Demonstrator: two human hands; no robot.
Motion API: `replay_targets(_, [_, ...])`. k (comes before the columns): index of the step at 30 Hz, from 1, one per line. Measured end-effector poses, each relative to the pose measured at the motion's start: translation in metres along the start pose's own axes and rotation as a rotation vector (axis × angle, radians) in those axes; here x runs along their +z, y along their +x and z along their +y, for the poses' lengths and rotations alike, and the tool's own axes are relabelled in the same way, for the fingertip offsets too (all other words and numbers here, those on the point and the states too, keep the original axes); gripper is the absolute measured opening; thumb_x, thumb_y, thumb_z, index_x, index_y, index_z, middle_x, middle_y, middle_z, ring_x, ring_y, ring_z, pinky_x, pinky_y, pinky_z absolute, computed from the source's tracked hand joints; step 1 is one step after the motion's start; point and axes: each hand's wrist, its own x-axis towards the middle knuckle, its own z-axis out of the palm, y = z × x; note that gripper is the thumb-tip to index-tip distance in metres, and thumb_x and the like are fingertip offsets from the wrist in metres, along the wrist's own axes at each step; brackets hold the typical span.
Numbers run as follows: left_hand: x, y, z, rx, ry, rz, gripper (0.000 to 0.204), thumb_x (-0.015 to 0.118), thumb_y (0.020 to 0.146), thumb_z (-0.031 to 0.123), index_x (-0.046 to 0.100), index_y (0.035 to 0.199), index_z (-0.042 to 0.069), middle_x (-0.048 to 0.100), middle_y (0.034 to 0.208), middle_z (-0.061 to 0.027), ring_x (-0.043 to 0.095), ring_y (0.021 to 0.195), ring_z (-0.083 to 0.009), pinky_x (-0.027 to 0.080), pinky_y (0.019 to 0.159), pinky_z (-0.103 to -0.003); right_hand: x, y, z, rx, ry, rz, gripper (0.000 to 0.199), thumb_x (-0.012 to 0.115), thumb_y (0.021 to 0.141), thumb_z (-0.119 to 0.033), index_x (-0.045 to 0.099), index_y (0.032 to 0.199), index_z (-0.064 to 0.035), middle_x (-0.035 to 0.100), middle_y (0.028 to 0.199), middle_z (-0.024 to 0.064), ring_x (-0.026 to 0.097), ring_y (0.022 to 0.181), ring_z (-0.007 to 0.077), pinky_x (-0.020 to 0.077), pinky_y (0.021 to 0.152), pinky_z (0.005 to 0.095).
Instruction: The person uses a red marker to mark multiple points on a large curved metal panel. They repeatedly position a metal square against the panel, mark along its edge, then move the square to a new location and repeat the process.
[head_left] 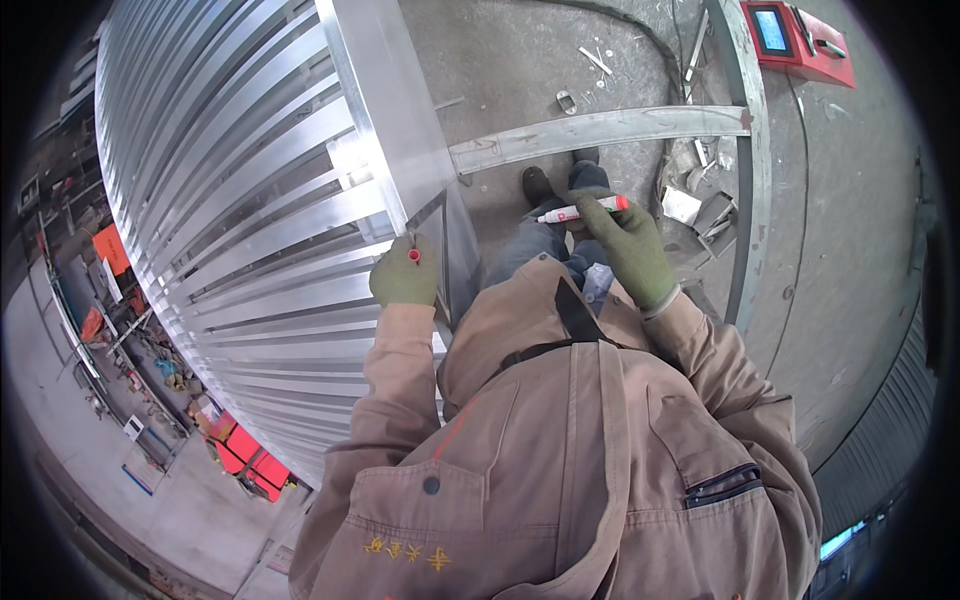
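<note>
In my gloved right hand (627, 250) is a white marker pen (583, 209) with a red end, held level above my legs and pointing left. My gloved left hand (405, 272) is closed at the near edge of a large panel of silvery metal slats (290, 215). A small red cap (414, 256) shows between its fingers. Beside that hand, a thin dark angled piece, like a set square (443, 250), lies against the panel's side rail (362, 110). Whether the left fingers also grip this piece, I cannot tell.
A grey metal crossbar (600, 127) meets an upright bar (752, 200) in front of me. A red machine with a screen (800, 45) stands at the far right. Metal scraps (700, 215) and a cable (804, 150) lie on the floor. Red boxes (250, 455) sit beyond the panel, at left.
</note>
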Motion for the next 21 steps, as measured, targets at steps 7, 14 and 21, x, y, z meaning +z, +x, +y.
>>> replay_targets(7, [0.005, 0.001, -0.008, 0.033, 0.020, -0.010, 0.033, 0.066, 0.102, 0.041, 0.079, 0.089, 0.013, 0.075, 0.075, -0.0173, 0.074, 0.071, -0.0411, 0.059, 0.067, -0.055, 0.003, 0.024, 0.003, 0.036, -0.001, -0.021, 0.038, 0.074, 0.109, -0.036, 0.080, 0.124, -0.0022, 0.078, 0.100, 0.0027, 0.070, 0.090, 0.0081, 0.0536, 0.078, 0.0250])
replay_targets(14, [0.000, -0.003, 0.001, 0.047, 0.032, 0.041, 0.029, 0.068, 0.101, 0.037, 0.080, 0.092, 0.013, 0.076, 0.076, -0.0166, 0.074, 0.069, -0.0391, 0.060, 0.066, -0.053, 0.004, 0.053, 0.011, 0.038, -0.051, -0.060, 0.039, 0.075, 0.107, -0.040, 0.082, 0.118, -0.0027, 0.079, 0.098, 0.0024, 0.070, 0.089, 0.0077, 0.0531, 0.080, 0.0241])
replay_targets(21, [0.001, -0.004, 0.002, 0.032, 0.066, 0.039, 0.028, 0.067, 0.101, 0.034, 0.079, 0.090, 0.012, 0.076, 0.077, -0.0167, 0.075, 0.069, -0.0396, 0.060, 0.066, -0.053, 0.032, 0.094, 0.032, 0.079, -0.155, -0.194, 0.044, 0.075, 0.105, -0.043, 0.082, 0.115, -0.0016, 0.080, 0.100, 0.0041, 0.070, 0.093, 0.0106, 0.0544, 0.088, 0.0307])
